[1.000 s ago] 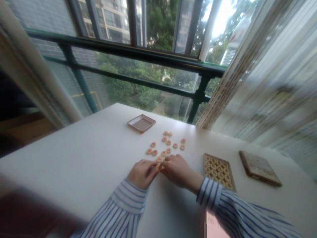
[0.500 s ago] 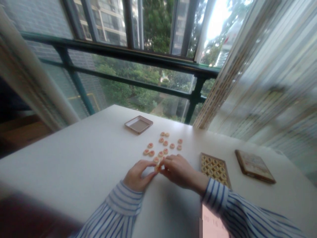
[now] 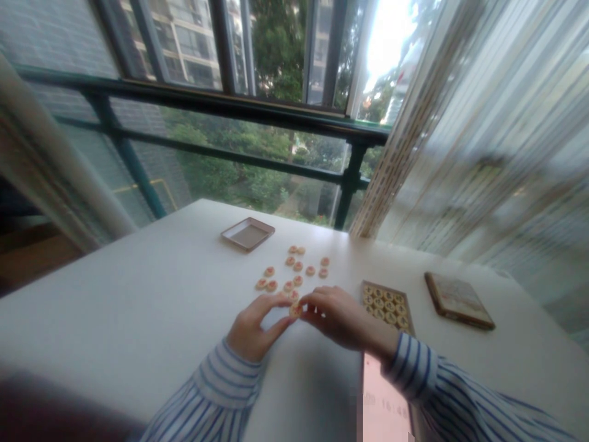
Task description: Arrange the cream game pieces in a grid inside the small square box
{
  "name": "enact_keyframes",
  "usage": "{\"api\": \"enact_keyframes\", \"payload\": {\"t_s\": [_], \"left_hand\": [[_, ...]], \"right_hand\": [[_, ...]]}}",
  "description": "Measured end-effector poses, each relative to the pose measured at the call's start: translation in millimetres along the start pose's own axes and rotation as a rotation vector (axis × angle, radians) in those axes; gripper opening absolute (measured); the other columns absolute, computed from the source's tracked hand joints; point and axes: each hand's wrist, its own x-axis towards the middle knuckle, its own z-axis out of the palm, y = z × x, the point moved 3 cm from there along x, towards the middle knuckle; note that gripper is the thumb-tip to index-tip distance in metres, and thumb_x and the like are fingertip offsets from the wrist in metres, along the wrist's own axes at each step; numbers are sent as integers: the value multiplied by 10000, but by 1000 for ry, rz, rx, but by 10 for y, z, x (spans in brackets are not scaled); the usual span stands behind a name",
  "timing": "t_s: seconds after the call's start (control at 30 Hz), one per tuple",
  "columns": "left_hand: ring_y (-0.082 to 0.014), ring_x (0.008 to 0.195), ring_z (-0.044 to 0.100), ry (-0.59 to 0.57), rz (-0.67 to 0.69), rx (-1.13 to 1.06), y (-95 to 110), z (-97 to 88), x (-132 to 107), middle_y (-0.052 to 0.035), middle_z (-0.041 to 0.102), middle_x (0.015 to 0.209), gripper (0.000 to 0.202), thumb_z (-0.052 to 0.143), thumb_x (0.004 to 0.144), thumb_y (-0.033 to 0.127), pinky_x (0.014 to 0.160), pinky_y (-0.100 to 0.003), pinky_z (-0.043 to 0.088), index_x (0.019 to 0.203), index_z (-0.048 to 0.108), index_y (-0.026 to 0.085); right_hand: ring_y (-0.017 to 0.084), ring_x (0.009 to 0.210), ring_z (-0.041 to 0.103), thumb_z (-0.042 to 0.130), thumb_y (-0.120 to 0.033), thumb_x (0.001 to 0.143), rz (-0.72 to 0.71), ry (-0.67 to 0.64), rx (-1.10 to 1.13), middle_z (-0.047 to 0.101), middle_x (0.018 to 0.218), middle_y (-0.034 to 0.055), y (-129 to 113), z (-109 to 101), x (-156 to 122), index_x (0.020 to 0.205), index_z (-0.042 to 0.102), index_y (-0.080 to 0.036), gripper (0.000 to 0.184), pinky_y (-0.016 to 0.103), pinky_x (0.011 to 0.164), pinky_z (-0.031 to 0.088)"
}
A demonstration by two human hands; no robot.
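A round xiangqi piece (image 3: 295, 310) with a red character is pinched between the fingertips of both hands, a little above the table. My left hand (image 3: 252, 325) grips its left edge with thumb and forefinger. From the other side, the fingers of my right hand (image 3: 334, 314) close on its right edge. Just beyond the fingertips lies another red-marked piece (image 3: 293, 295), partly hidden. Several more red-marked pieces (image 3: 298, 266) are scattered loosely over the white table (image 3: 175, 301), some touching in pairs.
Right of my right hand is a tray (image 3: 385, 307) packed with black-marked pieces in rows. A shallow bare tray (image 3: 248, 234) sits at the back left. Farther right lies a flat brown box lid (image 3: 459, 301). A phone (image 3: 386, 399) showing a pink screen lies near my right forearm.
My view has swung slightly right, so everything sits farther left. The held piece now faces me more, its red mark visible, and the right fingers have shifted off its face to its edge.
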Motion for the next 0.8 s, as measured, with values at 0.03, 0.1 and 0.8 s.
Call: {"api": "enact_keyframes", "payload": {"t_s": [0.03,0.1,0.8], "left_hand": [[-163,848,638,-4,1,-2,24,10,17,-45,680,887,212,640,721,218,790,-299,526,925,601,179],[-164,843,638,-5,4,-1,66,29,46,-43,681,881,206,643,719,220,788,-301,525,917,604,179],[-164,809,634,-85,44,-84,443,343,279,-41,684,843,179,623,736,248,760,-292,514,902,616,181]], "right_hand": [[110,738,555,463,-311,869,-1,4,14,631,803,39,7,-17,-20,957,607,-188,208,226,698,374],[108,728,558,459,-309,871,-4,16,44,634,798,39,22,-54,-63,959,612,-185,216,219,682,380],[104,676,545,511,-320,837,97,153,214,626,768,29,254,-266,-543,941,620,-169,213,212,631,396]]}}
